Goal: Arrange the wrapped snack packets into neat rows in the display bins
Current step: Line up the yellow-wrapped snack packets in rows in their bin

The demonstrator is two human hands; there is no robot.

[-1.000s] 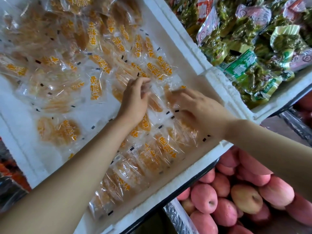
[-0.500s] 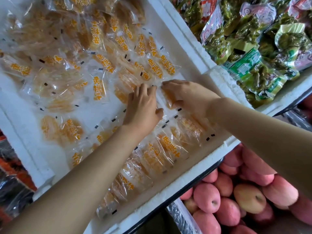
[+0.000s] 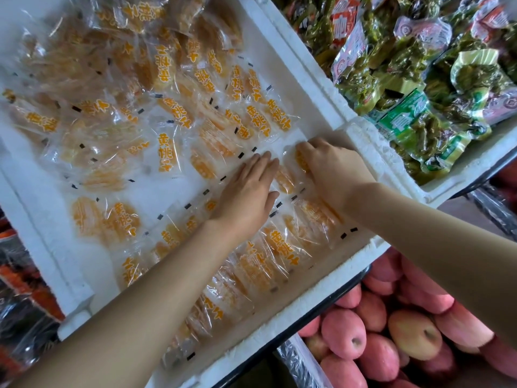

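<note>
Clear snack packets with orange print fill a white foam bin [image 3: 307, 79]. A row of overlapping packets [image 3: 251, 264] runs along the bin's near wall, and a loose pile [image 3: 112, 79] lies at the far left. My left hand [image 3: 246, 191] rests flat, fingers straight, on packets at the row's right end. My right hand [image 3: 333, 169] is beside it against the bin's right wall, fingers curled round the edge of one packet [image 3: 285, 180] that lies between the two hands.
A second foam bin [image 3: 461, 169] at the right holds green pickle packets [image 3: 419, 79]. Red apples [image 3: 391, 331] lie below at the lower right. Dark and orange wrapped goods [image 3: 22, 289] sit at the left edge. Bare foam floor [image 3: 156, 197] shows in the bin's middle.
Both hands have shifted farther along the row toward the bin's right wall. My left hand has flattened onto the packets, and my right hand stays curled on a packet.
</note>
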